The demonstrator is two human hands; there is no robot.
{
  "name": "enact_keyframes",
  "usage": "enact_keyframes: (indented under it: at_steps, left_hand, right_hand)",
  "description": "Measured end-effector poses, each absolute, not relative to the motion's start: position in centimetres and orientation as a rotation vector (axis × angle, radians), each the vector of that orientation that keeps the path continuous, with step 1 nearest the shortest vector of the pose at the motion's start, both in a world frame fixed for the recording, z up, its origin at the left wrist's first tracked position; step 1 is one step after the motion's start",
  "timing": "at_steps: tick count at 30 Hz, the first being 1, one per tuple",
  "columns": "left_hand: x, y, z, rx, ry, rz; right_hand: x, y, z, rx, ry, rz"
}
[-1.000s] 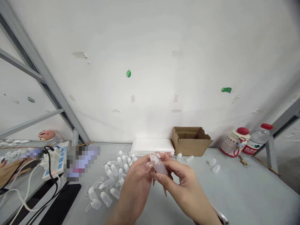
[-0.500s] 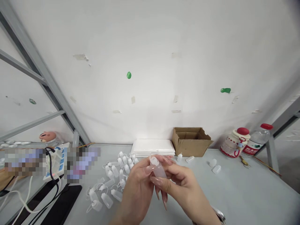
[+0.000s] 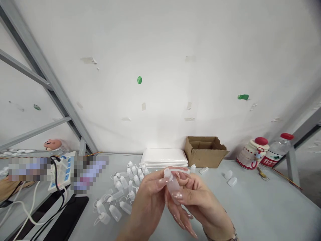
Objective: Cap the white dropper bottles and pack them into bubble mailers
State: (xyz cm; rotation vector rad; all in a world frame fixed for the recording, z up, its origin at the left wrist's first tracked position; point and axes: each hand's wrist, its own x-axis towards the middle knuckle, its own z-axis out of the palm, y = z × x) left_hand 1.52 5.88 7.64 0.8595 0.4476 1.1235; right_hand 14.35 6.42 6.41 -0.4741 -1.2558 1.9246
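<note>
At 9 o'clock of the hands, a white power strip w/ black and white cables is seen on the pale grey tabletop, next to blurred-out patches. At approx. 10 o'clock, a heap of small translucent plastic squeeze bottles w/ tethered caps is spread on the top, untouched.

The left hand is closed round the small translucent plastic bottle, thumb and fingertips pinched near its neck. The bottle is held in mid-air above the table, centre-low in view, neck up and tilted slightly to 11 o'clock. The right hand is also closed on it: thumb pressed across the body, fingers curled behind.

Change vs. 0.5 s ago: the thin white cap tether is now seen stretched out from the neck toward 3 o'clock, over the right fingers; before, it was tucked by the neck. The right thumb has shifted lower on the body. Judged: cap is being worked, open or shut can't be told.

At 12 o'clock a flat stack of white sheets lies; at 1 o'clock an open brown cardboard box; at 2 o'clock two loose white caps, then a red-lidded jar and a red-capped clear water bottle.
</note>
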Motion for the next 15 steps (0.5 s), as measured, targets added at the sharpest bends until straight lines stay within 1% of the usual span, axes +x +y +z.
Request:
enact_keyframes:
  at_steps: [8,15]
  left_hand:
    - [1.7,6.1,6.9,0.913,0.575,1.17]
    - [2.0,7.3,7.0,0.965,0.701,1.191]
  right_hand:
    - [14.5,5.9,6.8,-0.635,-1.417,1.764]
    - [14.8,6.4,7.0,-0.871,-1.402,1.449]
